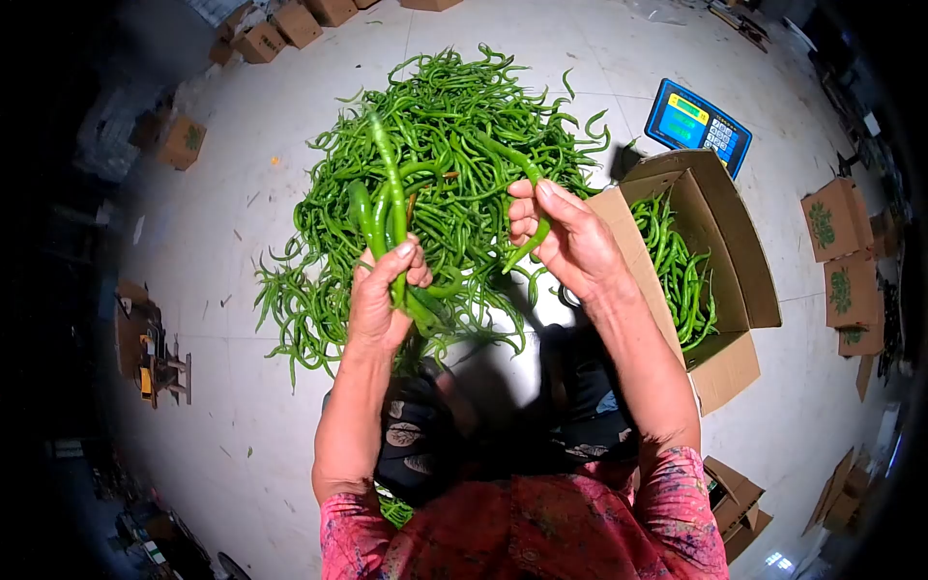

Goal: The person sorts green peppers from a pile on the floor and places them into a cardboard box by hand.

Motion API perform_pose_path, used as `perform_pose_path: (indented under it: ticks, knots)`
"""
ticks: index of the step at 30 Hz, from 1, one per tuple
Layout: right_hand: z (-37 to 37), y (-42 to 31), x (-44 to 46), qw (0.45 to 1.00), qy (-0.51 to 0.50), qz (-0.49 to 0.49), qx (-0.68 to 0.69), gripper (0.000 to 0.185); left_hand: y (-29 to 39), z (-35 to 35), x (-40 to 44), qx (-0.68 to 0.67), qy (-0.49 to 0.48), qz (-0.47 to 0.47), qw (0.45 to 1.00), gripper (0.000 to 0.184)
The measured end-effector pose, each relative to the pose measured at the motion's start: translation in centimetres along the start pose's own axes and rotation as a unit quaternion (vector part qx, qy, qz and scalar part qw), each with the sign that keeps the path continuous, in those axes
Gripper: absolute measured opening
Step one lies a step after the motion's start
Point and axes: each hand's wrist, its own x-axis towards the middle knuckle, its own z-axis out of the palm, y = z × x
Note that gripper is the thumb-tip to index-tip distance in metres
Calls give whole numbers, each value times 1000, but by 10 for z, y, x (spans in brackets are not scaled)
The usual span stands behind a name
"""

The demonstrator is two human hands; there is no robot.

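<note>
In the head view my left hand [387,295] is closed around several long green chili peppers [391,184], which stick up past the thumb. My right hand [570,232] pinches a single curved green chili pepper [525,249] between thumb and fingers; its lower end hangs below the fingers. Both hands are above the near side of a big pile of green chili peppers [454,116] on the floor. To the right of my right forearm stands an open cardboard box [749,251] with green chili peppers [681,275] inside.
Behind the box is a blue digital scale display [698,126] with a keypad. Closed cartons [836,217] stand along the right, more boxes [261,43] at the far left. A yellow-and-black object [150,372] lies on the left floor. An opened box [735,503] is at my lower right.
</note>
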Motion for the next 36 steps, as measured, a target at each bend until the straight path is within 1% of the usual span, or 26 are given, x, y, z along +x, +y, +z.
perform_pose_path:
  ticks: [3, 4, 5, 7, 9, 10, 11, 12, 13, 15, 16, 17, 19, 20, 23, 27, 31, 32, 35, 36]
  knots:
    - [13, 4, -3, 998, 15, -11, -66, 28, -8, 4, 1, 68, 19, -2, 997, 16]
    - [17, 6, -4, 995, 15, -9, -99, 28, -10, 9, 0, 82, 36, -3, 996, 19]
    - [20, 11, -2, 991, 21, 0, -135, 33, -13, 15, 0, 82, 38, -1, 996, 21]
    - [32, 17, -3, 985, 28, 22, -171, 37, -18, 24, -2, 110, 33, 0, 993, 19]
    - [41, 30, 1, 986, 27, -7, -164, 39, -25, 29, -4, 169, 8, 14, 986, 21]
    - [43, 29, 0, 988, 15, 20, -154, 37, -27, 33, -5, 195, -6, 17, 981, 22]
    - [44, 31, 0, 986, 27, 2, -162, 31, -27, 37, -7, 221, -20, 21, 975, 23]
    - [38, 32, 1, 985, 25, 13, -168, 29, -29, 36, -8, 232, -30, 17, 972, 23]
    - [29, 32, 3, 984, 22, 24, -175, 26, -29, 36, -8, 208, -33, 7, 978, 24]
    - [21, 28, 5, 991, 43, 32, -121, 25, -27, 34, -7, 159, -37, -12, 986, 24]
    - [19, 23, 3, 993, 45, 7, -112, 25, -29, 24, -4, 115, -30, -31, 992, 26]
    - [18, 16, 2, 997, 44, 3, -66, 24, -28, 20, -2, 87, -20, -29, 996, 27]
    - [14, 4, -1, 1000, 10, -15, -14, 26, -21, 13, 2, 36, -15, -25, 999, 27]
    - [8, 2, 0, 1000, -15, -23, -12, 28, -19, 10, 3, 21, -12, -23, 999, 28]
    - [6, -6, -2, 997, -61, -12, 43, 29, -17, 2, 5, 11, -6, -14, 1000, 28]
    - [7, -8, -3, 994, -90, -9, 64, 32, -17, 2, 4, -2, -18, -21, 1000, 31]
    - [6, -5, -2, 989, -129, -13, 73, 30, -14, 5, 1, 5, -51, -11, 999, 32]
    - [9, -4, -3, 992, -91, -12, 86, 27, -12, 5, 0, -4, -66, -10, 998, 32]
    - [10, -5, -5, 996, -72, -17, 51, 24, -14, 4, 1, -17, -102, -5, 995, 35]
    - [11, -5, -6, 998, -58, -19, 16, 24, -13, 4, 0, -22, -108, -7, 994, 36]
